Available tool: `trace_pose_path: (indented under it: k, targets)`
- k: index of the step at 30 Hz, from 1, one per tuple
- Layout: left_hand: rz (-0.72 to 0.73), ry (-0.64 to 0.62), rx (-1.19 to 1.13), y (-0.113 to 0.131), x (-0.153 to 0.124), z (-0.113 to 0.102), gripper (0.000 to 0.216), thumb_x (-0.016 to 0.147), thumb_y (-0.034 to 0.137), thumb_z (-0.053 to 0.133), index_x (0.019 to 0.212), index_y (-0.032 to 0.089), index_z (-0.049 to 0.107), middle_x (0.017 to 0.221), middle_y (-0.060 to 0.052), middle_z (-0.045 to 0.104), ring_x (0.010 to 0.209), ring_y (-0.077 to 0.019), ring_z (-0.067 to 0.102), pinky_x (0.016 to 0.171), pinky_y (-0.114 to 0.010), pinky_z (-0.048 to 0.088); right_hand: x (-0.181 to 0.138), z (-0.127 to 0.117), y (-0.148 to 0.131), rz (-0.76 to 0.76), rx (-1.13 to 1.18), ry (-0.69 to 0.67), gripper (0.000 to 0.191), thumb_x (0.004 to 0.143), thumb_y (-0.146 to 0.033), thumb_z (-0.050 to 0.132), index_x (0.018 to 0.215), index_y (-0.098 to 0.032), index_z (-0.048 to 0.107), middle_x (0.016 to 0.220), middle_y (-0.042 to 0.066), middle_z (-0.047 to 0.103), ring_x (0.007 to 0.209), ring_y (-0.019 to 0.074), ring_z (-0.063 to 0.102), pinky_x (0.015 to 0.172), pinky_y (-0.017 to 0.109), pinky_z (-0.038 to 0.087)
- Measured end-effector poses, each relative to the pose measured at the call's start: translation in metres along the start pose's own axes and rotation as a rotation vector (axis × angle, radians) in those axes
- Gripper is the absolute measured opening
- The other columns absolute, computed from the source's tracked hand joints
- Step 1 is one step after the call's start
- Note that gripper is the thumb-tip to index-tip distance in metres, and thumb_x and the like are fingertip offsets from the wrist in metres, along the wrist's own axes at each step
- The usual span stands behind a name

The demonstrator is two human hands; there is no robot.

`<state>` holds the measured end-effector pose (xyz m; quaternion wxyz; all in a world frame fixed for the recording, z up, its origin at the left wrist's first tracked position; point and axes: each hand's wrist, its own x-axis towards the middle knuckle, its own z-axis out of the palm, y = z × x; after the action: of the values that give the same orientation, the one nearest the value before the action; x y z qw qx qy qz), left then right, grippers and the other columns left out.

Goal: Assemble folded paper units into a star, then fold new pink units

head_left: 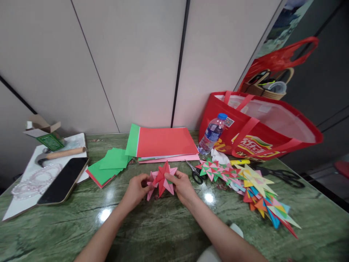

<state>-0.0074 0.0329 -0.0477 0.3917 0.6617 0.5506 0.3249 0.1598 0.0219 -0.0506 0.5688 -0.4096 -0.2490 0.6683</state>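
Between my two hands is a folded paper star (163, 179) in red and pink, with pointed arms, held just over the green marbled table (152, 233). My left hand (138, 189) pinches the pink folds on its left side. On the right side, my right hand (183, 185) grips the star with the thumb on its red front. Some fingertips are hidden behind the paper. Green paper squares (113, 162) with red beneath lie to the left of my hands. Behind the star, a stack of coloured sheets (166, 142) has red on top.
Scissors (196, 174), folded paper pieces (264, 193), a yellow tube (240, 162) and black scissors (286, 176) lie rightward. A water bottle (211, 135) stands before a red bag (275, 127). Leftward are a phone (64, 181), a wooden-handled tool (65, 153), beads (38, 181) and a green box (50, 140).
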Motion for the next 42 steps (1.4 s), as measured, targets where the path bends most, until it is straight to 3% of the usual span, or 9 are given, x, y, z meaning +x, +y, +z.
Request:
trace_pose_path:
  k: [5,8,11,19,24,30,35,42]
  targets:
    - [-0.237,0.103,-0.402,0.014,-0.003,-0.01,0.032,0.051,0.025,0.073,0.079,0.011,0.065,0.067,-0.006,0.069,0.06,-0.0182,0.063,0.059,-0.029,0.048,0.001,-0.001,0.001,0.011,0.016,-0.003,0.034,0.047,-0.03,0.08,0.074,-0.013,0.068,0.077,0.005,0.071,0.063,0.0174,0.063,0.064,0.03,0.049]
    - [-0.24,0.166,-0.464,0.019,-0.003,-0.016,0.037,0.047,0.026,0.075,0.08,0.011,0.065,0.059,-0.004,0.067,0.053,-0.016,0.061,0.053,-0.026,0.046,0.001,-0.001,0.001,0.021,0.004,-0.002,0.037,0.046,-0.032,0.08,0.076,-0.014,0.068,0.077,0.006,0.071,0.064,0.0184,0.063,0.063,0.031,0.049]
    - [-0.18,0.193,-0.506,0.019,-0.002,-0.02,0.038,0.046,0.025,0.076,0.08,0.011,0.067,0.069,-0.006,0.069,0.058,-0.0152,0.061,0.056,-0.024,0.046,0.001,-0.001,0.001,0.019,-0.026,-0.002,0.04,0.046,-0.033,0.08,0.077,-0.013,0.067,0.078,0.006,0.07,0.065,0.0192,0.063,0.062,0.031,0.049]
    - [-0.172,0.215,-0.425,0.022,-0.003,-0.025,0.03,0.054,0.031,0.074,0.078,0.014,0.071,0.079,-0.007,0.072,0.071,-0.0179,0.062,0.066,-0.027,0.048,0.001,-0.001,0.003,-0.124,-0.166,0.022,0.029,0.051,-0.031,0.077,0.072,-0.013,0.067,0.071,0.003,0.069,0.061,0.0156,0.059,0.064,0.03,0.047]
    - [-0.117,0.211,-0.448,0.026,-0.005,-0.023,0.024,0.056,0.031,0.074,0.066,0.013,0.062,0.057,0.0,0.062,0.047,-0.0092,0.051,0.044,-0.02,0.04,0.0,-0.001,0.003,-0.145,-0.218,0.021,0.03,0.052,-0.033,0.076,0.073,-0.013,0.067,0.07,0.003,0.068,0.06,0.0161,0.058,0.061,0.029,0.047]
    - [-0.123,0.159,-0.507,0.038,-0.01,-0.015,0.044,0.054,0.025,0.075,0.088,0.017,0.05,0.047,0.009,0.053,0.038,-0.0089,0.049,0.04,-0.019,0.038,-0.002,0.0,0.002,-0.189,-0.271,-0.002,0.027,0.055,-0.033,0.075,0.073,-0.014,0.067,0.07,0.002,0.068,0.061,0.0158,0.057,0.061,0.028,0.046]
    - [-0.15,0.078,-0.336,0.037,-0.013,-0.009,0.028,0.056,0.035,0.072,0.061,0.013,0.056,0.05,0.001,0.059,0.039,-0.0103,0.051,0.039,-0.021,0.039,-0.002,0.0,0.001,-0.232,-0.317,-0.022,0.023,0.059,-0.029,0.072,0.075,-0.014,0.067,0.071,0.003,0.067,0.063,0.0161,0.057,0.062,0.028,0.045]
    - [-0.232,0.052,-0.293,0.037,-0.013,-0.006,0.026,0.056,0.037,0.071,0.057,0.013,0.059,0.046,-0.001,0.061,0.035,-0.012,0.052,0.036,-0.021,0.039,-0.003,0.001,0.002,-0.266,-0.395,-0.04,0.019,0.061,-0.027,0.07,0.074,-0.014,0.067,0.069,0.003,0.066,0.063,0.0158,0.055,0.062,0.027,0.044]
